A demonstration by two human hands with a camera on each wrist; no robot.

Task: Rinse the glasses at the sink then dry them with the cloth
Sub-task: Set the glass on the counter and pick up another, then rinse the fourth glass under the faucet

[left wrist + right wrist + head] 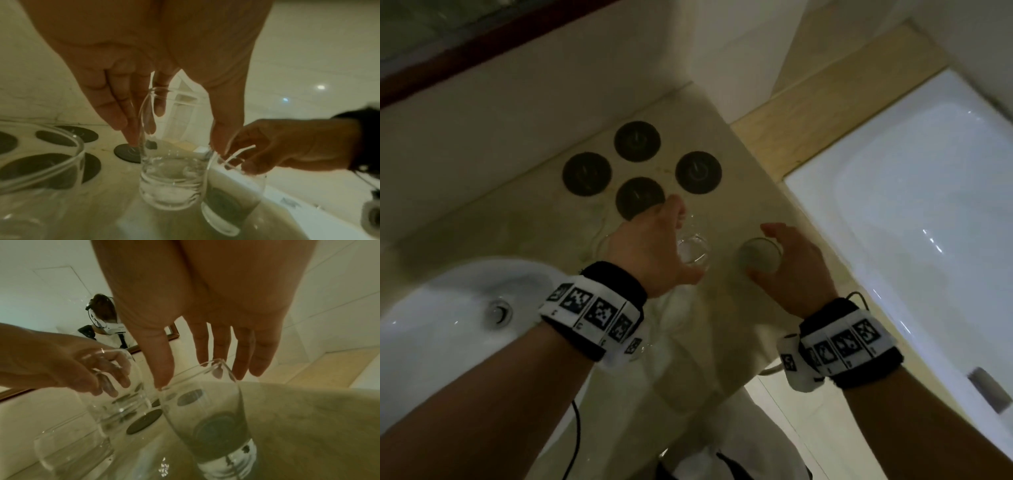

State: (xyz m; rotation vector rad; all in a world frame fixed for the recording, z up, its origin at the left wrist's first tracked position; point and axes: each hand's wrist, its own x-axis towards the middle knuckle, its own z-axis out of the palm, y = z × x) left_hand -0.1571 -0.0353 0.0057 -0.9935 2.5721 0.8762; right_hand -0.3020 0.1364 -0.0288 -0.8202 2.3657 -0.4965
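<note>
Two clear glasses stand side by side on the beige counter. My left hand comes down over the left glass and grips its rim between thumb and fingers. My right hand holds the rim of the right glass from above, thumb on the near edge, fingers at the far edge. A pale cloth lies on the counter just below both hands. The white sink is at the lower left.
A third glass stands to the left of my left hand. Several dark round coasters lie behind the glasses. A white bathtub runs along the right. A wall closes the back.
</note>
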